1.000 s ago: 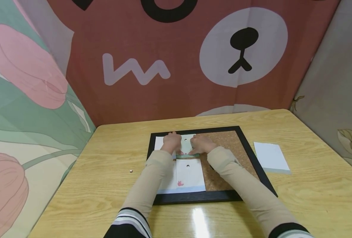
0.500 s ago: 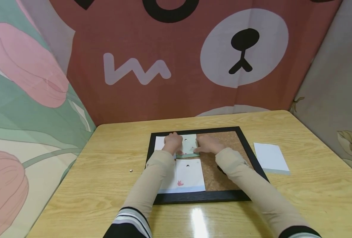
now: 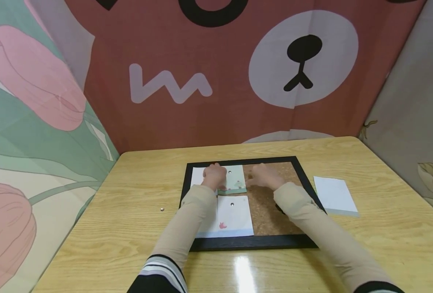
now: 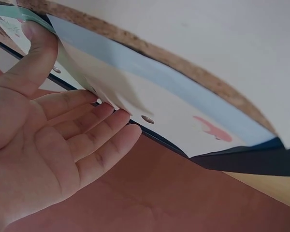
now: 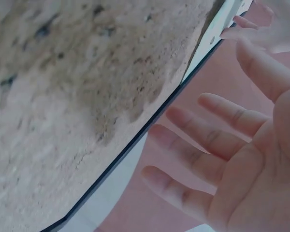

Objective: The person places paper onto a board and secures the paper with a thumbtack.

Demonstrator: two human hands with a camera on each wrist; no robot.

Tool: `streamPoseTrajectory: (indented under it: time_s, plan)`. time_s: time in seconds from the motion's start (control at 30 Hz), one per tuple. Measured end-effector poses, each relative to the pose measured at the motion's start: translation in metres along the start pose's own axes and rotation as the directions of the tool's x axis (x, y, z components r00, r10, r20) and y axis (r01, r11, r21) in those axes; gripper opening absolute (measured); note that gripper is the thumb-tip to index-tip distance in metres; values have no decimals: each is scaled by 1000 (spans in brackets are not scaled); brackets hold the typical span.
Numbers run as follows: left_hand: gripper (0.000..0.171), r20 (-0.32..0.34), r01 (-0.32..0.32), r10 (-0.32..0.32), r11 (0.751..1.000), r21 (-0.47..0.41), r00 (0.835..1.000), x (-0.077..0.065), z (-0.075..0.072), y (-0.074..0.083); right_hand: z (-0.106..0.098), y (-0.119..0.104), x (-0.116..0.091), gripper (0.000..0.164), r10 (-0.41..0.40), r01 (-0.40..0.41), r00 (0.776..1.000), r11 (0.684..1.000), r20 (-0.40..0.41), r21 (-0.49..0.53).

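My left hand (image 3: 215, 176) rests at the seam between two upper sheets on a black-framed corkboard (image 3: 267, 219). In the left wrist view its thumb (image 4: 41, 46) touches a pale green edge, and the fingers (image 4: 101, 145) reach out nearly straight over the paper. Right of that hand lies a pale green sheet (image 3: 238, 179) with a shiny thumbtack (image 3: 229, 172) near its top. My right hand (image 3: 265, 176) is over bare cork, just right of the green sheet; the right wrist view shows its fingers (image 5: 183, 154) spread and holding nothing.
Below the green sheet is a white sheet (image 3: 235, 219) with a pink figure and its own tack (image 3: 232, 204). A loose thumbtack (image 3: 162, 209) lies on the wooden table (image 3: 136, 228) to the left. White papers (image 3: 335, 195) lie right of the board.
My right hand has drawn away to the right from the green sheet, uncovering its right edge. The left hand has stayed in about the same place.
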State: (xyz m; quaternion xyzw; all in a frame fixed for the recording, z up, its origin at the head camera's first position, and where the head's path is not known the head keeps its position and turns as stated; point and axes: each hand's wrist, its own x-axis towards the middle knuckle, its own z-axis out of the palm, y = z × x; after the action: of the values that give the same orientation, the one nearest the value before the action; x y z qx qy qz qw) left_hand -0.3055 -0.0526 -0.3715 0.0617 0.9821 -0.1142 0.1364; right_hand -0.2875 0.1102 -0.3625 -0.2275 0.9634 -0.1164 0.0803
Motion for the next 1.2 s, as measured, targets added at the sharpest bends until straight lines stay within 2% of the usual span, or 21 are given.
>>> streamPoseTrajectory:
  time_s: [0.1,0.17,0.27,0.47,0.67,0.77,0.87,1.03,1.2]
  plan:
    - [65,-7,0,0,1000,12,1000,-1,0,1,-2,2,-3,33,8,-7,1000,1000,-7,21]
    - [65,-9,3,-3,1000,16,1000,-2,0,1,-3,3,-5,37,15,-14,1000,999,-19,33]
    - [66,-11,5,-5,1000,23,1000,-3,-2,1,-4,7,-7,39,20,-19,999,1000,-48,24]
    - [66,-12,1,-1,1000,29,1000,-2,-3,1,-5,14,-12,31,6,-6,996,1000,-90,6]
    - [63,1,-4,4,1000,31,1000,-2,-1,1,-11,23,-20,35,58,-56,997,998,-57,36]
    - [62,-3,-11,11,999,39,1000,-2,-1,1,-15,27,-24,47,75,-75,995,997,-66,1]
    - [61,-3,-19,19,999,44,1000,-3,-2,1,-18,31,-28,51,99,-100,993,995,-65,-14]
    - [60,3,-21,21,999,43,1000,-3,-1,0,-21,38,-33,52,111,-109,993,993,-48,46]
    - [62,0,-24,24,998,54,1000,-3,0,0,-23,47,-38,50,133,-129,989,990,-71,53]
